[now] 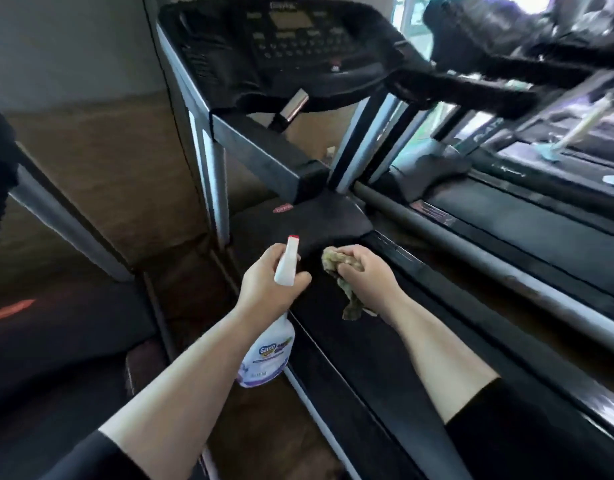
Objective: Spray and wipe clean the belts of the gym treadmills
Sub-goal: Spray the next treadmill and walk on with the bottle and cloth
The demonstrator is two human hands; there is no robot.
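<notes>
My left hand [264,282] grips the neck of a white spray bottle [269,355] with a red-tipped nozzle, held above the front of the black treadmill belt [361,358]. The nozzle points forward at the black motor cover [319,220]. My right hand [364,275] holds a crumpled olive-green cloth [343,271] just above the belt, close beside the bottle. Part of the cloth hangs down below the hand.
The treadmill's console [291,39] and silver uprights [208,161] rise straight ahead. A second treadmill [527,223] stands at the right with a handrail [478,77] overhead. Another machine's dark deck [56,341] lies at the left. Brown floor shows between them.
</notes>
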